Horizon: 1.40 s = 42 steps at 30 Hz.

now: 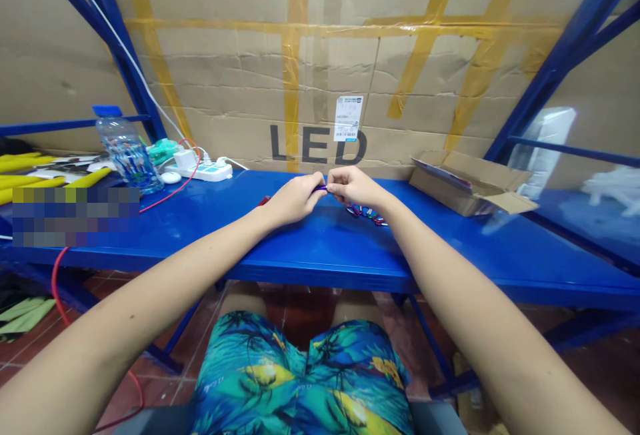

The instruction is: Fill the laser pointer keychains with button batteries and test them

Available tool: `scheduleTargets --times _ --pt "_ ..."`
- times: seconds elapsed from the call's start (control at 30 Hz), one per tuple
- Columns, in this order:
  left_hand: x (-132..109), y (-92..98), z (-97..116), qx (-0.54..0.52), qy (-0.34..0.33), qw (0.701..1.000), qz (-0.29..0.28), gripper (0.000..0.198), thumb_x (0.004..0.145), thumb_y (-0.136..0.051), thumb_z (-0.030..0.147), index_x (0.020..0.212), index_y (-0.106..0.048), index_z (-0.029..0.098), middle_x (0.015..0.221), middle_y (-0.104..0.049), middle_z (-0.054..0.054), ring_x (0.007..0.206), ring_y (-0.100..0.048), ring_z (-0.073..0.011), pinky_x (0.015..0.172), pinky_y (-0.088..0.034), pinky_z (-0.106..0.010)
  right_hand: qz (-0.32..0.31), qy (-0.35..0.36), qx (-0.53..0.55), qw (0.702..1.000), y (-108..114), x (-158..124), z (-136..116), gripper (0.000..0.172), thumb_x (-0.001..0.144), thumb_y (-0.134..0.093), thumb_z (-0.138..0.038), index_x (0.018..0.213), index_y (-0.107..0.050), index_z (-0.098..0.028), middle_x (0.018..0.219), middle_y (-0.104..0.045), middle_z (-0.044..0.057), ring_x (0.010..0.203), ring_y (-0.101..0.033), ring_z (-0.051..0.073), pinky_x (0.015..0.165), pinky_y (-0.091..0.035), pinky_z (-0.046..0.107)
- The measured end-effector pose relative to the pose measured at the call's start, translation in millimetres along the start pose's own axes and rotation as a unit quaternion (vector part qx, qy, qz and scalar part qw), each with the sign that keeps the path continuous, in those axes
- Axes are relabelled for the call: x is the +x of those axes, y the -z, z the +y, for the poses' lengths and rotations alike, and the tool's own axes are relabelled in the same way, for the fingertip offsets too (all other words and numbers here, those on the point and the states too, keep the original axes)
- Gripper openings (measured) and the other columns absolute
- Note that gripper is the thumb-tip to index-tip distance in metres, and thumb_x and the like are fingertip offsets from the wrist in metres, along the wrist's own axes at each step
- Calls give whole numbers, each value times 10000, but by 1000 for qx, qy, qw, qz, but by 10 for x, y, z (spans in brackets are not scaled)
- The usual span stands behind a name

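My left hand point(300, 196) is closed on one end of a slim purple piece point(321, 188), and in comes the detail that counts: my right hand point(353, 187) has the other end, thumb and fingertips pinched together on it. Both hands clamped, one tiny item between them, and my fingers cover most of it, so I can't call its full shape.

Take the open cardboard box point(470, 185) as the marker. The purple piece sits well to the left of it, held just above the blue table point(320, 248). Between box and piece, partly tucked behind my right hand and wrist, lies a loose cluster of small coloured clips point(369, 213), reds, purple and green among them; they look like little carabiners. Further left of the box than my fingers, a dark red thing point(264, 201) peeks out behind my left hand, too hidden to name. Farthest left of that box on this table stand the power strip point(205, 168) and, beyond it, the water bottle point(127, 151).

So which step is this? I'd judge it the close two-handed work on a single piece, both ends under control. The next move, as I read it, calls for a steady left grip and a light, exact right pinch, keeping my wrist off those clips on the box side.
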<state>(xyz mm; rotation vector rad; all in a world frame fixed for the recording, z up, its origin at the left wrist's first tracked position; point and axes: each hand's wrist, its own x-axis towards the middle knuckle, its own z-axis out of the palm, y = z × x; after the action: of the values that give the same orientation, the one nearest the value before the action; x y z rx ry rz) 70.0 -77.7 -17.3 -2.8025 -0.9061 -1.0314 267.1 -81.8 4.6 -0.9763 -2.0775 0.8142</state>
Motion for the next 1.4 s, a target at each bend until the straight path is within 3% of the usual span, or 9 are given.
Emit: scheduleTargets --times 0.27,0.47,0.7,0.9,1.17,1.4 --pt "1 -19 -22 -24 25 999 -3 135 964 -498 277 941 -588 179 911 -700 -84 836 -636 -226 751 -450 -345 -8 0 -54 998 21 -7 21 192 882 -582 -208 699 -531 -185 553 -565 -21 449 -508 106 436 -400 224" --pt "52 -24 -62 -33 64 997 -37 373 1007 -333 293 762 -591 180 829 -691 -81 800 -624 -214 756 -449 -350 42 62 -146 986 12 -2 42 127 832 -563 -169 706 -580 -171 598 -567 -17 544 -517 117 569 -401 251" --pt "40 8 -85 -160 115 980 -36 182 885 -547 293 768 -618 173 744 -711 -42 648 -592 -161 626 -434 -293 45 123 -209 969 -44 7 45 135 797 -512 -144 698 -600 -168 618 -567 -6 646 -479 134 635 -350 256" --pt "1 -16 -46 -92 50 994 30 159 845 -602 260 727 -528 184 659 -589 1 603 -491 -134 582 -344 -279 39 96 -174 979 -55 35 69 119 755 -533 -159 639 -557 -172 568 -549 -18 602 -470 127 596 -337 250" --pt "-34 -34 -9 -7 -70 997 30 147 924 -503 184 780 -477 198 780 -600 -45 699 -532 -171 660 -391 -301 -10 9 1 1000 -41 31 61 144 742 -616 -194 620 -543 -172 459 -513 -36 448 -427 95 473 -321 227" --pt "-13 -31 -26 39 -81 995 35 181 963 -483 223 785 -499 199 809 -632 -58 730 -577 -180 670 -393 -302 -5 -54 65 996 -15 11 15 147 733 -595 -141 619 -513 -182 432 -487 -45 372 -372 76 388 -269 213"
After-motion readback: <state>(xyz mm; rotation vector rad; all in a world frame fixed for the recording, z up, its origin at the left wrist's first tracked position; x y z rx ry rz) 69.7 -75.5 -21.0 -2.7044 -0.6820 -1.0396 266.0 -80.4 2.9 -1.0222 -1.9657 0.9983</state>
